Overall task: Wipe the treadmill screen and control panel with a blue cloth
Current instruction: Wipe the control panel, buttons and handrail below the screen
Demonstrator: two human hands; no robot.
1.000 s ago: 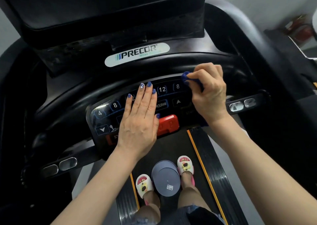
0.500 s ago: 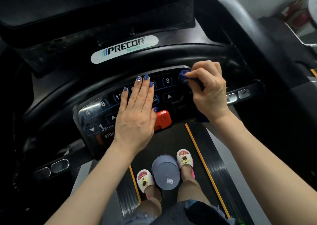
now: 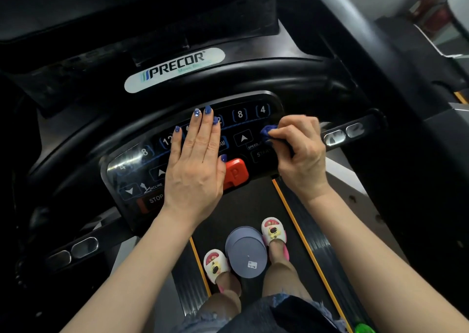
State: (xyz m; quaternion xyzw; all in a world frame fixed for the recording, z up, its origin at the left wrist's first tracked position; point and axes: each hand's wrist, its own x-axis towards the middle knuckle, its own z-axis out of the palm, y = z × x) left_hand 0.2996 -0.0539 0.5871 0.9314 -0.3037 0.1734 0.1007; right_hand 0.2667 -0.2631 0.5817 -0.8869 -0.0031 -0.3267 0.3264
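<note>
The right hand (image 3: 302, 152) pinches a bunched blue cloth (image 3: 267, 132) between curled fingers and thumb and presses it on the control panel (image 3: 253, 129) at about 2 o'clock from the panel's centre, just beside the speed arrow and above the START key (image 3: 262, 154). Only a small wad of cloth shows past the fingertips; the rest is hidden under the hand. The left hand (image 3: 195, 165) lies flat on the middle of the panel, fingers straight and close together, pointing to 12 o'clock, its thumb touching the red stop button (image 3: 234, 172).

The screen (image 3: 137, 10) sits at 12 o'clock, well apart from both hands, dark and seen only at a steep angle; whether it is clean cannot be told.

Judged from here, the main risk is a key press. The cloth rubs close to START and the speed keys, and firm pressure could start the belt (image 3: 253, 200) while the person stands on it in slippers (image 3: 272, 231), with a round grey lid-like object (image 3: 246, 254) between the feet at 6 o'clock. The flat left palm covers several keys too and could set off incline or program. The small wad covers little surface, so patches, especially under the left hand, may go unwiped.
</note>
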